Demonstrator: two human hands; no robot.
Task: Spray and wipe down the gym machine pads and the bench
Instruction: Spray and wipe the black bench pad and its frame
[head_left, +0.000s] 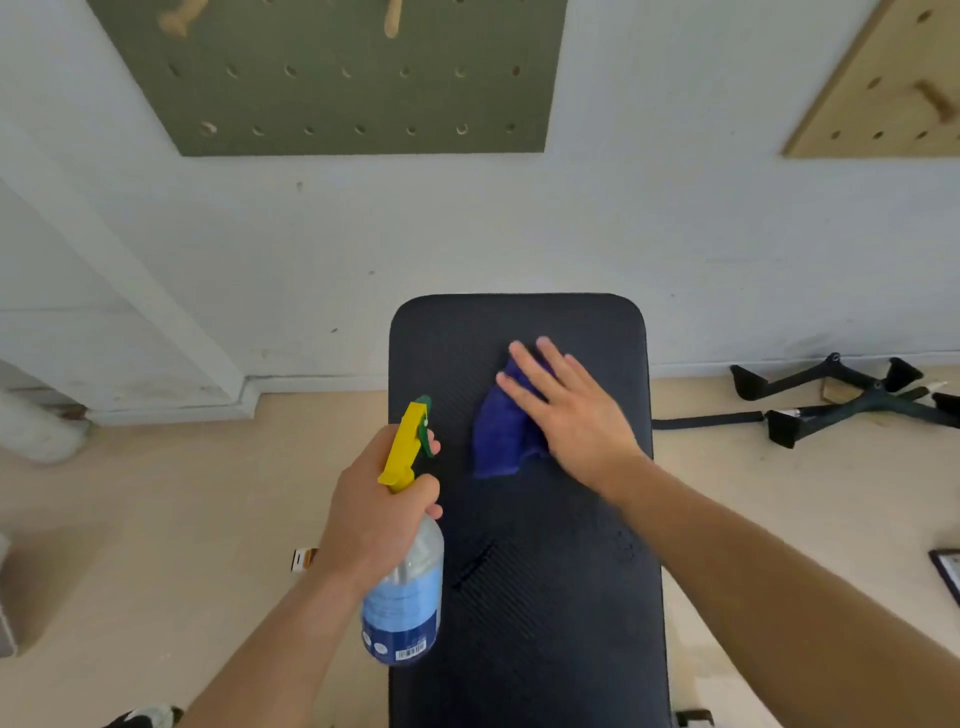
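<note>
Where the bench (545, 597) sits: dead centre, black pad running to the white wall.
Right hand (576, 415): fingers straight, flat on the blue cloth (498, 436), far end of the pad.
Left hand (369, 514): wrapped round the spray bottle (405, 597) neck, yellow trigger up, at the bench's left edge.
Floor, right: black cable handles (878, 397) by the wall.

Bench pad (545, 571): dark upholstery, matt, finely ribbed grain; beneath the right hand (571, 415).
Cloth (498, 431): blue-violet fabric, soft, napped, crumpled; under the right hand's flat fingers.
Spray bottle (405, 587): clear glossy plastic body with a smooth blue printed label; gripped in the left hand (374, 514).
Trigger head (402, 447): smooth yellow moulded plastic with a green plastic nozzle.
Green pegboard (337, 78), beyond the left hand: painted, matt.
Wooden pegboard (883, 93), beyond the right hand: bare pale wood, matt.
</note>
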